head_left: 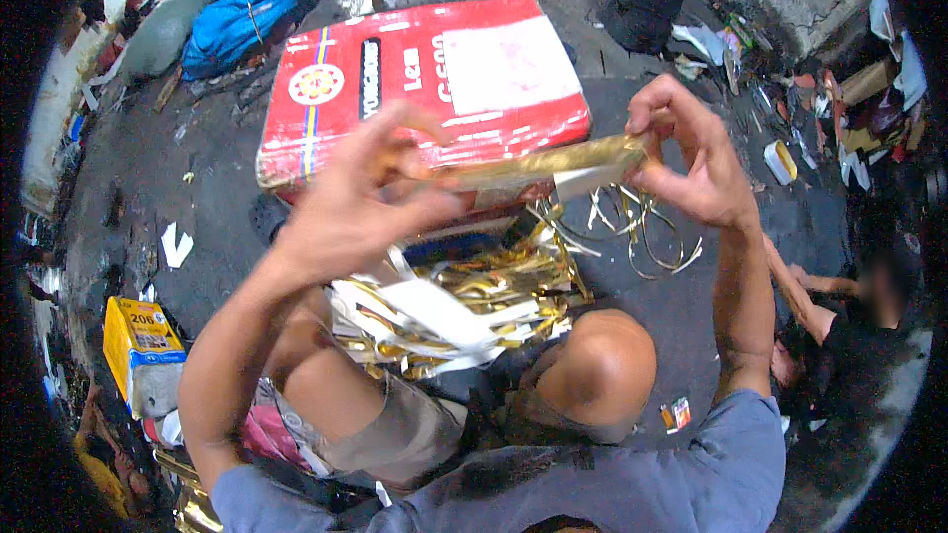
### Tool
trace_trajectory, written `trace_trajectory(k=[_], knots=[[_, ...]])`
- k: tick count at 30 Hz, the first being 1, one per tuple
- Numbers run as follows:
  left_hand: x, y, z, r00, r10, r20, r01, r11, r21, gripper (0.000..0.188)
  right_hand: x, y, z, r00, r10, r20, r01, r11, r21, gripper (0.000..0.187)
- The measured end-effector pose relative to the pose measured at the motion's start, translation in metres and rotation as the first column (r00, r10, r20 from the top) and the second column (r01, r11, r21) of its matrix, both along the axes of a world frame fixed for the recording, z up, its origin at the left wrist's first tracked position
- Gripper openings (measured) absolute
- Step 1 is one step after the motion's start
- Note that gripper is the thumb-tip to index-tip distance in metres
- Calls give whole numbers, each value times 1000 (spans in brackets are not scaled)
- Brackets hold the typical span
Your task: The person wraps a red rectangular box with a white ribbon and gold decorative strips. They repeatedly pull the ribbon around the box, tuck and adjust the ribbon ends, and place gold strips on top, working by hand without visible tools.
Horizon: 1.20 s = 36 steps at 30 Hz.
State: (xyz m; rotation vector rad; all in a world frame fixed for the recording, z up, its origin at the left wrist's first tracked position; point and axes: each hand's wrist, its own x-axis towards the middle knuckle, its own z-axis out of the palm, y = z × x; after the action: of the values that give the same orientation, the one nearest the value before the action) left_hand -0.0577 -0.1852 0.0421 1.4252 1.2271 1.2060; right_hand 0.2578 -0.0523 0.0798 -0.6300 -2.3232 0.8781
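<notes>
A shiny gold strip point(553, 160) stretches between my raised hands, slightly smeared by motion. My right hand point(699, 156) pinches its right end between thumb and bent fingers. At the strip's left end, my left hand point(341, 212) is curled around it; blur hides the exact finger contact. A white flap hangs below the strip near my right hand. Beneath my hands, between my knees, lies a heap of gold and white strips point(464, 311). Just beyond it stands a red box point(415, 128) with a white paper sheet point(512, 64) on top.
Thin looped strips point(662, 247) trail on the floor right of the heap. A yellow and blue carton point(143, 345) stands at my left. Another person point(849, 345) is at the right edge. Blue wrapped bundle point(247, 15) and dark sacks point(642, 5) lie farther back, with scraps along both sides.
</notes>
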Motion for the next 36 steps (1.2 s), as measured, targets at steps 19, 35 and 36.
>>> trace_trajectory(k=[19,35,36], knots=[[-55,127,-6,576,583,-574,-54,727,684,59,-96,111,-12,937,-29,349,27,1000,12,26],[48,161,-42,889,286,-357,-80,866,493,14,-58,87,-23,950,-216,224,33,787,616,20],[47,162,-44,892,284,-353,-70,857,510,15,-58,84,-20,944,-218,248,12,772,635,20]])
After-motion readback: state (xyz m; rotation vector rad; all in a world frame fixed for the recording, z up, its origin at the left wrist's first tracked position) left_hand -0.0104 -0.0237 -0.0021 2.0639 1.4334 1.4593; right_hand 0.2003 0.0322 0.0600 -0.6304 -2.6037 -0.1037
